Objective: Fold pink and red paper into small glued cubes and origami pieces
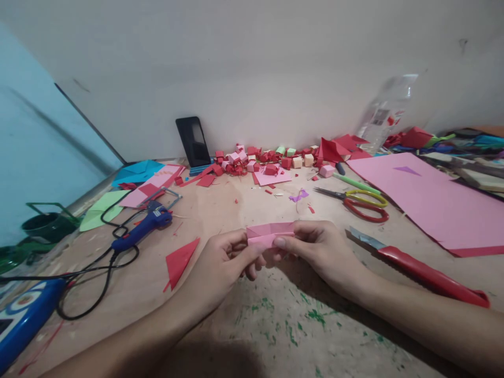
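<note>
Between my hands is a small folded strip of pink paper (270,234), creased along its length and held just above the table. My left hand (232,257) pinches its left end, thumb along the lower edge and fingers curled behind. At the right end, my right hand (318,249) grips the paper between thumb and fingers. A red paper triangle (181,262) lies left of my left hand. To the right of my right hand are scissors (354,202) with yellow and red handles, and a red-handled cutter knife (421,268).
A blue hot glue gun (144,228) with a looping black cord lies at left. Many small paper cubes (271,160) are heaped along the wall near a leaning phone (192,140). Large pink sheets (441,205) and a clear plastic bottle (388,113) are at right.
</note>
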The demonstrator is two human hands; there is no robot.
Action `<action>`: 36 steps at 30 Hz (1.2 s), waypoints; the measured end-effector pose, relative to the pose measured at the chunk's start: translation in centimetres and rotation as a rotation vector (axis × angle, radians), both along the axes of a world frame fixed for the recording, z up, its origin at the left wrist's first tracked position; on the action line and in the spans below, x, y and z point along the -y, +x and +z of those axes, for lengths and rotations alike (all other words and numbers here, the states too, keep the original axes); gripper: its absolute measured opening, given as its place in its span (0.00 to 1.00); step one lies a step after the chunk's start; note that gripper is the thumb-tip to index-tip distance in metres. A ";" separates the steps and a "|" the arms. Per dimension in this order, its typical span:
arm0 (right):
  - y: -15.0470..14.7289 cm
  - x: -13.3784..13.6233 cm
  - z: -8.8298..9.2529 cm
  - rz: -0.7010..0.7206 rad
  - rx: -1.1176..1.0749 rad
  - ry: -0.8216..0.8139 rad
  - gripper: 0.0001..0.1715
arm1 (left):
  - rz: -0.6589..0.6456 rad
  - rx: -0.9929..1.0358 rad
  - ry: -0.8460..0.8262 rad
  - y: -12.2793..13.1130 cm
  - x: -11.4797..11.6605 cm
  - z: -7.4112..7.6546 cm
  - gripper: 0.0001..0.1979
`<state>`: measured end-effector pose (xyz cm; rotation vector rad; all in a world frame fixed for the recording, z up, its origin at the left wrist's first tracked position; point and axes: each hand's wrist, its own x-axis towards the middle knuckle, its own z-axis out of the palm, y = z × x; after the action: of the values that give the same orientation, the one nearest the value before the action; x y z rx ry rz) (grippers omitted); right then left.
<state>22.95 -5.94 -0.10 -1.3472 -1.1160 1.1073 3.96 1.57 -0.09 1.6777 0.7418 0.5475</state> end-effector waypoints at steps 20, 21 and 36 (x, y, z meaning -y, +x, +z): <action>-0.3 0.5 -0.5 0.253 0.168 0.104 0.07 | 0.098 0.139 0.199 -0.6 1.8 0.9 0.04; -0.4 0.6 -0.4 0.258 0.177 0.114 0.07 | 0.104 0.141 0.221 -0.6 1.8 0.9 0.04; -0.4 1.1 0.1 0.262 0.186 0.210 0.11 | 0.149 0.122 0.077 -0.1 2.1 1.0 0.05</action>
<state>22.58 -7.03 0.00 -1.1786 -1.5358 1.0302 3.83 -0.57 0.87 1.6518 0.7681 0.7851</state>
